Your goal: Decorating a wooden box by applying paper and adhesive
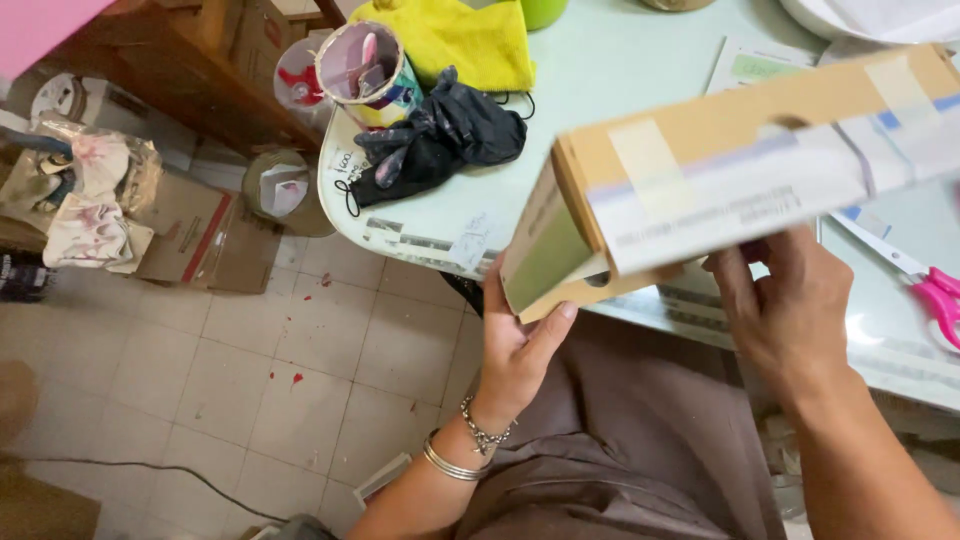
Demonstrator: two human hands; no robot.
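Box: I hold a long brown cardboard box point(740, 170) with strips of pale tape and a white label, tilted across the right half of the frame, above the table edge.
Left hand: my left hand point(515, 345) grips the box's lower left end from beneath, thumb up along its green end face, fingers curled round the corner; silver bracelets point(465, 450) sit on the wrist.
Right hand: my right hand point(785, 310) is under the box at centre right, fingers closed up against its underside; the fingertips are hidden behind the box.
Table: a pale green table point(600, 70) with a rounded corner fills the upper centre and right.
On the table, upper centre: a crumpled black glove point(450, 140), a yellow cloth point(460, 35) behind it, and a patterned round cup point(365, 70) at the table's corner.
On the table, right edge: pink-handled scissors point(935, 295), just below the box.
Floor, left: beige tiles point(250, 370) with small red specks, a flattened cardboard box point(195, 235) and a stained crumpled bag point(90, 200) at the upper left.
Lap: brown fabric point(640, 440) at the lower centre.
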